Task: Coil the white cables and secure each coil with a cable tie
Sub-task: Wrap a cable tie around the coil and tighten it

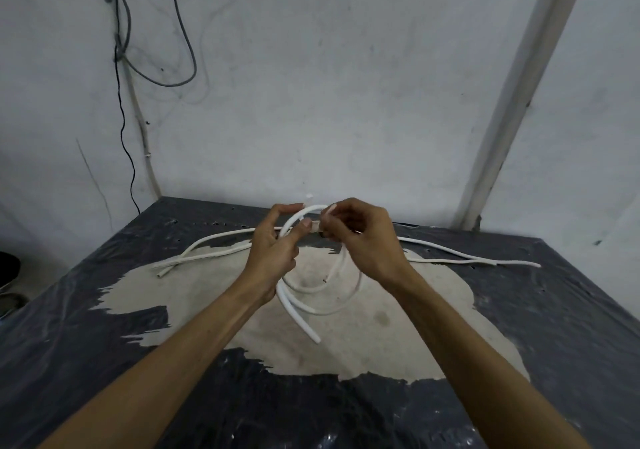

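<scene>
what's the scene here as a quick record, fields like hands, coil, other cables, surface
left hand: left hand grips the coiled white cable at its top, thumb across the strands
right hand: right hand pinches something small at the coil's top, too small to tell
coil: held up over the table, one free end hanging toward the camera
other cables: loose white cables lie uncoiled behind the hands, running left and right
surface: dark table with a pale worn patch
background: grey wires hang on the wall

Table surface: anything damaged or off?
Yes. The table's dark covering is worn away in a large pale patch with ragged edges, under the hands. Loose grey wires dangle on the wall behind.
</scene>
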The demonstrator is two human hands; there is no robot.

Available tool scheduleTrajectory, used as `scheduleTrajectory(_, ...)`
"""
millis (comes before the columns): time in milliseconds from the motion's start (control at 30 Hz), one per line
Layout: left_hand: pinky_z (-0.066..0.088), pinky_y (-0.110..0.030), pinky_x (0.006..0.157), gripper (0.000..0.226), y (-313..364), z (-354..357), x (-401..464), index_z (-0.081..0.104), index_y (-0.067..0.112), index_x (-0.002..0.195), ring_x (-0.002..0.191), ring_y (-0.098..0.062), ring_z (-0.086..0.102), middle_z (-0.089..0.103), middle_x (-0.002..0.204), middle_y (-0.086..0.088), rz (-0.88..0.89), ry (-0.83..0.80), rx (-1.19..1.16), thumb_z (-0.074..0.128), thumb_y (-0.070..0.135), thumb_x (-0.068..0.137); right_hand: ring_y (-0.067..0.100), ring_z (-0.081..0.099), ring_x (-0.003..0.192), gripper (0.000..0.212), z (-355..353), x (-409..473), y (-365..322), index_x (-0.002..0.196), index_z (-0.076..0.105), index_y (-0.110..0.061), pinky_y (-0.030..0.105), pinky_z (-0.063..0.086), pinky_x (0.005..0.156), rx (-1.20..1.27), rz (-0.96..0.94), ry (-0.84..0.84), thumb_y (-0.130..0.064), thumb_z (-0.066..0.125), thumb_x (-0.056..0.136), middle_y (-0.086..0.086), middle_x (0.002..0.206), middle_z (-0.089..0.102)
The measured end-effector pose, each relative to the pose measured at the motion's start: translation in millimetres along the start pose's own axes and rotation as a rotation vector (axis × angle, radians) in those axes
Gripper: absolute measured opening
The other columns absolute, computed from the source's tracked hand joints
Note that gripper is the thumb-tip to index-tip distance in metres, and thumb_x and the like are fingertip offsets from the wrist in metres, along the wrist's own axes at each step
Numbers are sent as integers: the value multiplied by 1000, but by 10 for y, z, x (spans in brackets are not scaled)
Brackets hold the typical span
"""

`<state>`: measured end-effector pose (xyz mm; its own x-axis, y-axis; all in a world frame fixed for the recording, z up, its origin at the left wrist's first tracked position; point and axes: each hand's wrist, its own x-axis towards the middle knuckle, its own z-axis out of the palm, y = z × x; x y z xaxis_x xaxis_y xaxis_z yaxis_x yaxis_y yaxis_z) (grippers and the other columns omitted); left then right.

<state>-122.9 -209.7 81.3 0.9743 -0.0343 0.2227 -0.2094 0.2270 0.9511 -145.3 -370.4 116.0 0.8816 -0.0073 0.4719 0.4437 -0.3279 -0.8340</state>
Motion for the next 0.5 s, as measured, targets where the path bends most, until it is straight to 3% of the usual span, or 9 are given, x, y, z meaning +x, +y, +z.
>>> scheduleTrajectory(67,20,-21,39,15,21,30,-26,67,28,105,42,-10,26,42,68,-9,1,-33,-14,65,17,96,15,69,80,11,-55,30,-4,99,74,-1,33,58,81,106,41,2,-10,71,95,14,88,75)
scheduleTrajectory(167,18,-22,39,15,41,95,-69,65,23,110,41,-10,24,44,61,-8,1,-64,-32,63,17,97,14,69,82,15,-81,6,-25,104,74,-3,29,56,79,183,89,-5,-16,69,98,7,90,76)
scheduleTrajectory(233,18,-20,38,17,54,128,-93,64,20,113,40,-9,24,46,53,4,0,-75,-34,63,17,97,16,73,83,16,-94,-16,-41,108,74,-6,32,58,81,259,148,16,-17,69,97,8,92,79)
scheduleTrajectory(333,18,-19,39,17,63,162,-109,64,20,113,42,-10,23,45,51,7,3,-86,-37,63,18,97,22,75,81,20,-139,-15,-76,108,72,-7,40,60,80,333,253,57,-18,76,92,15,91,79)
scheduleTrajectory(500,19,-20,39,17,90,211,-121,65,19,113,41,-9,24,42,50,7,12,-90,-29,64,18,96,14,73,73,19,-183,11,-134,98,74,6,20,58,68,256,197,49,-11,75,92,16,88,79)
